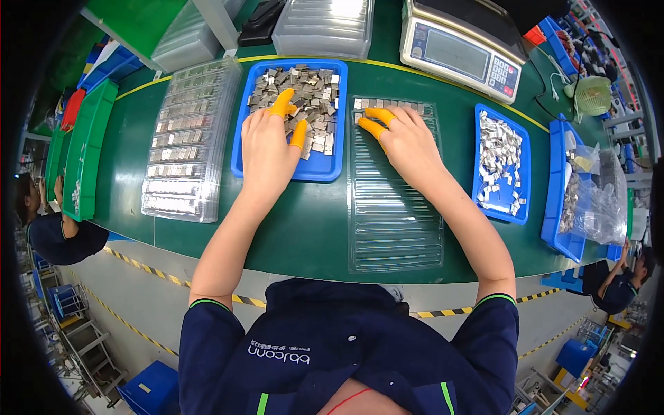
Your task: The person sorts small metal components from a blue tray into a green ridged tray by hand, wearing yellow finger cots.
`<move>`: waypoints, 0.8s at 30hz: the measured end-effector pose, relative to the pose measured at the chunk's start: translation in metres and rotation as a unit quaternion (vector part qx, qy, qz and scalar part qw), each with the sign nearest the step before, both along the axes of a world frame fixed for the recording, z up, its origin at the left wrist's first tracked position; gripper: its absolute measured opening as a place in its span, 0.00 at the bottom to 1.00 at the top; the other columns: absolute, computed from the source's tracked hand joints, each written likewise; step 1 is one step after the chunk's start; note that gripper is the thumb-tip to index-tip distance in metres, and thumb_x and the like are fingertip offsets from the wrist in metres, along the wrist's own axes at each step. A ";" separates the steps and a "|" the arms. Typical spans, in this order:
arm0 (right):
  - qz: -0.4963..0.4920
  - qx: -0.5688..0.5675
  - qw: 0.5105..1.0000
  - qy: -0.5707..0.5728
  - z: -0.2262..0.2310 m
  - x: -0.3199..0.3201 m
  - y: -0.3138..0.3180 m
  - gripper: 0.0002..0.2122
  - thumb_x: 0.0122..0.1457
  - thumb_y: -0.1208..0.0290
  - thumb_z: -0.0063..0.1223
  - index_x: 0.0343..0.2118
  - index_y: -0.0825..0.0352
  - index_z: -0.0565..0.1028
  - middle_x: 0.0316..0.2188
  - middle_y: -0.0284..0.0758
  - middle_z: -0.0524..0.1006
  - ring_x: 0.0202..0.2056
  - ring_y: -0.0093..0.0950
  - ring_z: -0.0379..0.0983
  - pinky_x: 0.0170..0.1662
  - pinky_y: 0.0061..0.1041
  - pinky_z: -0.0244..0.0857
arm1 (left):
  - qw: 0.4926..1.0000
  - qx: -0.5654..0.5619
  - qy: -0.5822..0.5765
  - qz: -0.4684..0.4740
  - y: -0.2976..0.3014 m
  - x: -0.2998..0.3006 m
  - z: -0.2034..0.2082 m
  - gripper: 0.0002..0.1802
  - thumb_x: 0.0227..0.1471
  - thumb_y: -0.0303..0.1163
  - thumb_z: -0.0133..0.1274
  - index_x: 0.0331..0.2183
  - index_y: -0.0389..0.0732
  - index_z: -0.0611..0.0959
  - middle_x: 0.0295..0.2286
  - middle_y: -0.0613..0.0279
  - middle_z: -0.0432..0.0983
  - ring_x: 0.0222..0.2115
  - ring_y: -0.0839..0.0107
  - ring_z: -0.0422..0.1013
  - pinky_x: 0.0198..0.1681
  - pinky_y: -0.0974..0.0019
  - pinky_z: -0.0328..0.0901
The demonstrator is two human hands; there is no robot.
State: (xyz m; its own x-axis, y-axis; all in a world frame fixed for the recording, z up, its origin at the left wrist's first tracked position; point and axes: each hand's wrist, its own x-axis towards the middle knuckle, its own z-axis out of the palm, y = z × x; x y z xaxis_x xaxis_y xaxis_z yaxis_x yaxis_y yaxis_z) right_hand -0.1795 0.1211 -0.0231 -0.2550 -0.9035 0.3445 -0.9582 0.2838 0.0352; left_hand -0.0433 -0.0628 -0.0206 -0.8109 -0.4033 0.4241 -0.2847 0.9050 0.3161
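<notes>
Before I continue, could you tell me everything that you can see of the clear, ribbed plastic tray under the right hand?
The clear, ribbed plastic tray is a shallow rectangle with glossy reflections and many parallel grooves across it. It lies flat on the dark green tabletop, its long sides pointing away from the person. Small, silver-grey, metallic-looking pieces line its far end, where the yellow-covered fingers of the right hand are placed; exact contact is hidden.
</notes>
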 end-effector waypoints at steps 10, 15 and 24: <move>-0.002 -0.031 0.997 -0.076 0.003 -0.003 0.010 0.12 0.51 0.74 0.50 0.40 0.64 0.74 0.40 0.35 0.73 0.44 0.31 0.66 0.55 0.34 0.52 | 0.999 -0.022 0.025 -0.032 -0.003 -0.005 -0.003 0.16 0.41 0.29 0.57 0.36 0.35 0.77 0.29 0.54 0.72 0.35 0.58 0.66 0.43 0.60 0.58; -0.379 -0.050 0.916 -0.123 0.038 -0.014 0.054 0.10 0.50 0.69 0.52 0.37 0.63 0.75 0.35 0.42 0.74 0.35 0.37 0.71 0.38 0.32 0.66 | 0.999 -0.021 0.036 0.016 -0.018 -0.003 0.001 0.17 0.39 0.30 0.58 0.36 0.38 0.78 0.29 0.58 0.72 0.36 0.61 0.65 0.44 0.61 0.56; -0.453 0.003 0.887 -0.090 0.002 -0.054 0.152 0.12 0.49 0.75 0.51 0.38 0.70 0.74 0.32 0.45 0.74 0.34 0.40 0.72 0.37 0.33 0.65 | 1.000 0.001 0.019 0.003 -0.029 -0.027 -0.011 0.10 0.41 0.28 0.57 0.31 0.37 0.80 0.32 0.56 0.71 0.36 0.59 0.65 0.42 0.62 0.58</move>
State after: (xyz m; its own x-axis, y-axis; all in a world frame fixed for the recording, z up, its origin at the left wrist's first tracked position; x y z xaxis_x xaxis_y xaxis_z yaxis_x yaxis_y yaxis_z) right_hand -0.2333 0.2736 -0.0211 -0.9280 -0.3007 0.2200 -0.3264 0.9409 -0.0908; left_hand -0.0704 -0.0914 -0.0319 -0.7911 -0.4094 0.4545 -0.2780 0.9025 0.3290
